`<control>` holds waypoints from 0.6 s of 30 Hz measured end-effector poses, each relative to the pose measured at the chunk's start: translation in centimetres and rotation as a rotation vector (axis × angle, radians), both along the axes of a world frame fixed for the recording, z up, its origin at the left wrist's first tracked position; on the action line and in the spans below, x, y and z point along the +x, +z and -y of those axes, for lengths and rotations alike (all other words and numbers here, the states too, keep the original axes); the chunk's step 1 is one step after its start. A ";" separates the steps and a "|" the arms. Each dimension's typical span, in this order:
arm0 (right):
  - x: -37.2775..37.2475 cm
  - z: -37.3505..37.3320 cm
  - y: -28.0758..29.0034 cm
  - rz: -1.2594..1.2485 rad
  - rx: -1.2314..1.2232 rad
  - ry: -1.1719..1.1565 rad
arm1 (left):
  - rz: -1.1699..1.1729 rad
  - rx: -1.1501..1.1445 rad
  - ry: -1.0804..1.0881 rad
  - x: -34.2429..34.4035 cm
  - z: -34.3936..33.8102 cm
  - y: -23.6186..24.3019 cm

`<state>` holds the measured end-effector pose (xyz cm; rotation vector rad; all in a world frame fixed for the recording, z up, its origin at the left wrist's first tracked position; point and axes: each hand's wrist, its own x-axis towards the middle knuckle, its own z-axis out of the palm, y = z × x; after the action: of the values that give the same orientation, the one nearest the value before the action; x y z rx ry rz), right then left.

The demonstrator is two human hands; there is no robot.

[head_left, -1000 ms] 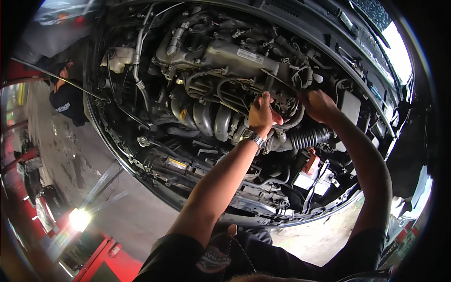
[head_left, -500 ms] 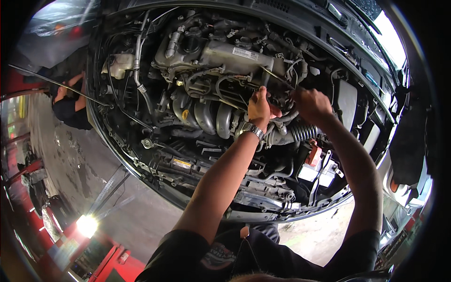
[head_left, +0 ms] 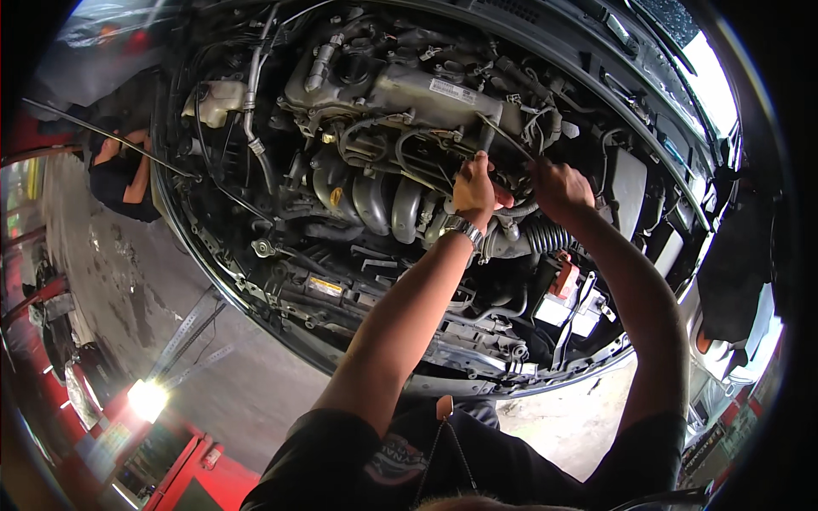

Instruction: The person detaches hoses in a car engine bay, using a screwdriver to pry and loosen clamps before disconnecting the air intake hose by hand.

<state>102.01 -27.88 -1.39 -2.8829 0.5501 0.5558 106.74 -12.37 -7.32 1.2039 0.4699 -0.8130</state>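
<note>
- Looking straight down at a pretty grimy car engine (head_left: 409, 100).
- Got the left hand (head_left: 474, 189) tucked in by the lower end of a dark hose (head_left: 486, 136), thumb up, can't really tell if gripping it.
- Got the right hand (head_left: 562, 192) curled into a fist on the end of a thin metal rod (head_left: 509, 140), near the left one.
- Wearing a metal-band watch (head_left: 465, 228) on the left wrist, lol.
- Can also spot a ribbed black hose (head_left: 552, 238), a white battery (head_left: 573, 313), a co-worker (head_left: 119, 183) off left and a glaring work light (head_left: 147, 400).
</note>
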 end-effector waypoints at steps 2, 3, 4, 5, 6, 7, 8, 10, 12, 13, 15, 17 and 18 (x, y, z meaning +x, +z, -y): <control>-0.4 -0.8 -0.1 0.007 -0.022 -0.027 | 0.005 -0.020 -0.004 0.0 0.1 -0.1; -0.6 -1.3 0.1 -0.003 -0.026 -0.042 | -0.012 -0.016 -0.006 0.0 0.1 0.0; -0.8 -1.6 0.2 -0.012 -0.029 -0.058 | -0.028 -0.012 -0.008 0.1 0.2 0.1; -0.9 -1.7 -0.2 -0.019 -0.032 -0.029 | -0.023 -0.015 -0.010 0.1 0.2 0.2; -1.0 -1.5 -0.3 -0.014 -0.035 -0.031 | -0.026 0.003 0.000 0.1 0.1 0.3; -1.0 -1.2 -0.3 -0.003 -0.033 0.000 | -0.029 0.021 0.011 0.1 0.0 0.4; -0.8 -1.0 0.1 0.009 -0.033 0.033 | -0.024 0.017 0.012 0.1 0.0 0.5; 0.3 0.4 1.7 -0.059 -0.090 0.080 | -0.031 0.001 0.018 0.1 -0.2 0.4; 1.2 2.3 3.2 -0.010 -0.138 0.109 | -0.015 0.018 -0.047 0.0 -0.3 0.3; 1.6 3.6 3.2 -0.014 -0.142 0.108 | -0.012 0.003 -0.031 -0.2 -0.2 0.3; 2.4 5.9 2.7 -0.060 -0.106 0.221 | -0.009 -0.008 -0.013 -0.3 0.1 0.1; 2.8 6.4 2.0 -0.076 -0.063 0.163 | -0.018 -0.037 -0.001 -0.3 0.0 -0.2; 2.8 6.4 1.6 -0.092 -0.022 0.103 | -0.020 -0.035 0.002 -0.3 -0.1 -0.3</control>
<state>104.82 -34.27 0.24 -2.9317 0.4247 0.7042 106.49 -12.26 -7.62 1.1637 0.4714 -0.8296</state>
